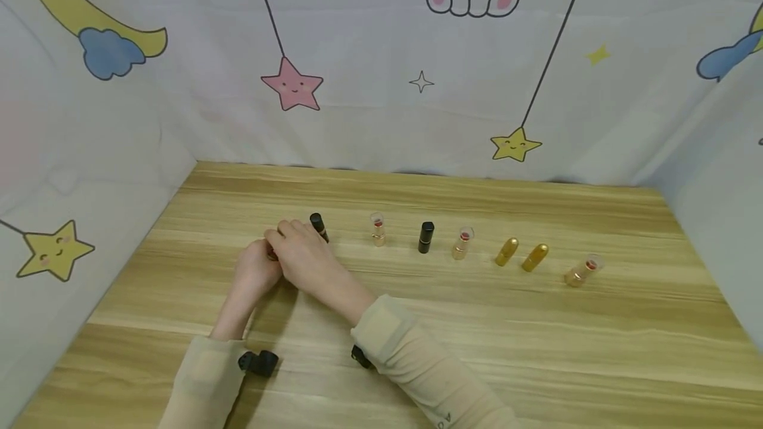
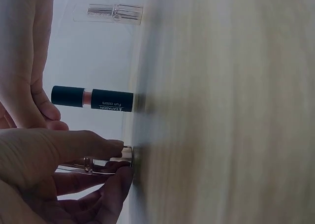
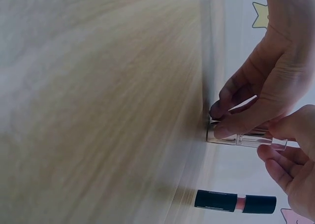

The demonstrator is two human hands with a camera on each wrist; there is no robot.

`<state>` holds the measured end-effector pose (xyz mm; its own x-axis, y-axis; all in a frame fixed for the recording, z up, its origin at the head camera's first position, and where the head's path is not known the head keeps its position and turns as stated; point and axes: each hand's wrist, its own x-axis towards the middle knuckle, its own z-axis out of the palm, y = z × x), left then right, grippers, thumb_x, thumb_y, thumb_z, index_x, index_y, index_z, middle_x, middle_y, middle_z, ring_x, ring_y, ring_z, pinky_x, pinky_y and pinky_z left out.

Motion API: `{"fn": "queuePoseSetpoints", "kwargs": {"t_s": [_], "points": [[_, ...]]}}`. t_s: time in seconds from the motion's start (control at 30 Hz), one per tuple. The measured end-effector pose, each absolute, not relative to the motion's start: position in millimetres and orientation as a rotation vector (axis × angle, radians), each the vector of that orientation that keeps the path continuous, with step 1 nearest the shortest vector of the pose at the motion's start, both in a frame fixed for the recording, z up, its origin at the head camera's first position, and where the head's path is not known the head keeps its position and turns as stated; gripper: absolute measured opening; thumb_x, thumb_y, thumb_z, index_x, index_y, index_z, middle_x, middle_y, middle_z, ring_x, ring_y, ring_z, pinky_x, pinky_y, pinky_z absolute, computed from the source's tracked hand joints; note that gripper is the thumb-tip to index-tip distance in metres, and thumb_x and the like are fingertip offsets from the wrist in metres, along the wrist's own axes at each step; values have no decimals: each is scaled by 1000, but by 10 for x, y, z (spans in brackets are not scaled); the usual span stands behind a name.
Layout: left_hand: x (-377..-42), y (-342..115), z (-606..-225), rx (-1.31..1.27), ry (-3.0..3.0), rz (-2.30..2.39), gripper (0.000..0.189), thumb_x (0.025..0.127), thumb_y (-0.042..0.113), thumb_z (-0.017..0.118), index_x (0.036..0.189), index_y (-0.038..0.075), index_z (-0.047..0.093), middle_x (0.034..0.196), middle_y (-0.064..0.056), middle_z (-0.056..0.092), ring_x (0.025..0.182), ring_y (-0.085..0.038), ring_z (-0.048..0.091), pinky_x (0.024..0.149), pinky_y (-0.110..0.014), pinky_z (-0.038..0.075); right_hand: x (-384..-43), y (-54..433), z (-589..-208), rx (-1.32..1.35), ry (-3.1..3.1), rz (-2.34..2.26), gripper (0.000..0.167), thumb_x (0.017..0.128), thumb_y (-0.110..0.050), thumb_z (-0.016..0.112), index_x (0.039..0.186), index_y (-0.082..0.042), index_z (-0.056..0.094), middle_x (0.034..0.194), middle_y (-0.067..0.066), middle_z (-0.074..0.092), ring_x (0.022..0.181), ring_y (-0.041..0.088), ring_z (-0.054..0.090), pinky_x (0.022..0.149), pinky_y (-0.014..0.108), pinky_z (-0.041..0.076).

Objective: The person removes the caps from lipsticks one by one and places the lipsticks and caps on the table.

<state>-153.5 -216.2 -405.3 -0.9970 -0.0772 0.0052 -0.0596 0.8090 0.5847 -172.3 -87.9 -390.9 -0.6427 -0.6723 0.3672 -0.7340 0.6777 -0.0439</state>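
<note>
A slim lipstick with a rose-gold base and clear cap (image 3: pixel 246 139) stands upright on the wooden table, mostly covered by fingers in the head view. My left hand (image 1: pixel 256 269) pinches it low, at the shiny base (image 2: pixel 128 153), between thumb and fingers. At its top my right hand (image 1: pixel 305 258) pinches the clear cap, thumb and finger on either side in the right wrist view. Just right of the hands stands a black lipstick tube (image 1: pixel 319 226) with a pinkish band around it; neither hand touches it.
Rightward along the table runs a spaced row: a clear-capped lipstick (image 1: pixel 378 234), a black tube (image 1: pixel 426 237), another clear-capped lipstick (image 1: pixel 461 247), two gold bullet-shaped tubes (image 1: pixel 507 252), and a further clear-capped lipstick (image 1: pixel 578 275). A printed white curtain (image 1: pixel 381 131) encloses the back and sides.
</note>
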Motion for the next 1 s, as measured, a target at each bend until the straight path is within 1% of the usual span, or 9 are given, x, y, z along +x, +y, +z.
{"fn": "queuePoseSetpoints", "kwargs": {"t_s": [0.2,0.33,0.4,0.57,0.63,0.73,0.87,0.97,1.0], "points": [[-1529,-2140,-4006,99,-2948,-939,13,72,1,55,81,-3,64,79,-19,64,70,-28,59,60,-33,44,-1715,-841,-3871,1099,-2520,303,23,95,-13,53,114,-15,65,100,-2,65,92,13,61,83,24,49],[-1496,-2128,-3954,93,-2941,-939,16,77,3,56,87,-5,66,81,-20,66,71,-28,61,60,-32,45,-1700,-802,-3828,1109,-2517,367,21,96,-13,52,113,-14,65,101,-2,66,94,12,61,87,23,48],[-1469,-2120,-3923,90,-2933,-933,16,77,5,59,88,-4,67,82,-19,67,72,-28,62,61,-32,45,-1681,-771,-3797,1105,-2539,408,22,97,-15,53,115,-14,64,103,-2,66,95,11,61,88,23,47],[-1378,-2090,-3850,97,-2927,-909,17,78,10,66,89,-3,67,89,-21,66,78,-31,65,69,-40,49,-1626,-679,-3727,1064,-2611,562,27,96,-17,56,122,-14,62,107,-1,65,98,11,60,88,23,47],[-1338,-2077,-3824,95,-2929,-908,22,80,13,68,94,-4,67,94,-22,65,80,-32,66,73,-44,50,-1601,-638,-3708,1048,-2632,659,28,95,-17,57,123,-13,61,109,0,65,99,12,60,88,23,48],[-1277,-2058,-3787,94,-2928,-939,26,82,15,68,100,-4,66,99,-23,63,83,-32,67,75,-44,52,-1557,-564,-3683,1015,-2664,846,29,95,-18,58,123,-13,61,111,1,64,97,12,59,82,20,48],[-1199,-2033,-3737,77,-2907,-961,25,84,16,68,102,-2,67,100,-20,63,85,-29,67,74,-43,53,-1518,-458,-3672,964,-2660,1089,28,95,-19,58,122,-13,60,108,0,63,91,9,61,73,14,46],[-1148,-2015,-3701,56,-2885,-956,23,84,16,69,100,0,67,100,-19,64,85,-30,69,75,-44,52,-1510,-390,-3674,930,-2630,1230,26,95,-17,59,121,-12,61,107,0,65,87,8,62,71,13,46],[-1132,-2011,-3694,47,-2879,-954,23,84,17,69,100,1,68,100,-19,65,85,-30,69,75,-45,52,-1511,-371,-3679,920,-2621,1267,26,95,-17,60,120,-12,61,107,0,65,88,8,62,72,13,47]]}}
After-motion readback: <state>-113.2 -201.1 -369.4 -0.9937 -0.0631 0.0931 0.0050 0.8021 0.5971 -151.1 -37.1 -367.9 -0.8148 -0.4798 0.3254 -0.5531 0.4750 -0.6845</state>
